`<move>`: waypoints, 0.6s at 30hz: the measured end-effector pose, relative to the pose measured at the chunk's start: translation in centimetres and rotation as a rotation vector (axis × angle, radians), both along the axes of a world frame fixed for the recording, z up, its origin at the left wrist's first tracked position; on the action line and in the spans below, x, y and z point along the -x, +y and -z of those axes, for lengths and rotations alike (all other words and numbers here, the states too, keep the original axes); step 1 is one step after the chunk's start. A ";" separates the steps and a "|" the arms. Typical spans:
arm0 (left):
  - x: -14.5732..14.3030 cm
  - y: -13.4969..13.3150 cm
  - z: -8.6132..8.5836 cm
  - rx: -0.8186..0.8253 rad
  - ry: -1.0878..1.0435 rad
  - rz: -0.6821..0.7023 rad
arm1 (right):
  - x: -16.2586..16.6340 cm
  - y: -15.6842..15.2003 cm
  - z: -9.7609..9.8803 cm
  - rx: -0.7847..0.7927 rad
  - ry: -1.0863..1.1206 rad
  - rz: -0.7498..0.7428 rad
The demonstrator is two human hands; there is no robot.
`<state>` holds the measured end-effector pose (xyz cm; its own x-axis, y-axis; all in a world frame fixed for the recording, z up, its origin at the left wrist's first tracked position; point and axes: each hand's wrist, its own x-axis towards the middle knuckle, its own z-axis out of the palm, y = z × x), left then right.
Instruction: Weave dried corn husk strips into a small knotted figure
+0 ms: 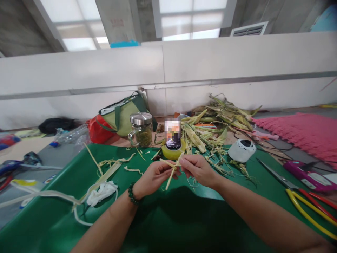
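My left hand pinches a small piece of crossed, twisted corn husk strips over the green mat. Close beside it, my right hand has its thumb and fingertips closed on the upper part of the same husk piece. Pale strip ends stick out to the left and downward between the hands. Just beyond them a phone stands upright against or in a yellow tape roll. The fingers partly hide where the strips cross.
Dried corn husks heap up behind, beside a lidded glass mug and a green bag. At right lie scissors, a white roll and a purple device. Loose strips and a white cloth bundle lie left.
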<state>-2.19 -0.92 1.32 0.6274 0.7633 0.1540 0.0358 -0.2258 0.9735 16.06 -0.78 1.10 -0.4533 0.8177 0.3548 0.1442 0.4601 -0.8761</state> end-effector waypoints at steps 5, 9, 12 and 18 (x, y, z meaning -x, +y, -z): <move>-0.6 -0.5 0.0 -0.061 0.020 0.027 | 0.3 -0.3 -0.3 0.038 0.035 -0.009; -0.8 -0.7 0.6 -0.175 0.080 -0.082 | 0.1 -0.4 -0.2 -0.047 -0.088 0.049; -0.7 -0.6 1.1 -0.376 0.218 -0.157 | 0.3 -0.4 0.1 -0.076 -0.134 0.087; -0.7 0.0 1.5 -0.304 0.239 -0.167 | 0.2 -0.1 0.2 0.060 -0.054 0.079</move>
<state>-1.54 -0.88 -0.13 0.5445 0.7997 0.2530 0.3130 -0.4735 0.8233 15.87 -0.89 0.86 -0.4035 0.8707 0.2812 0.2257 0.3926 -0.8916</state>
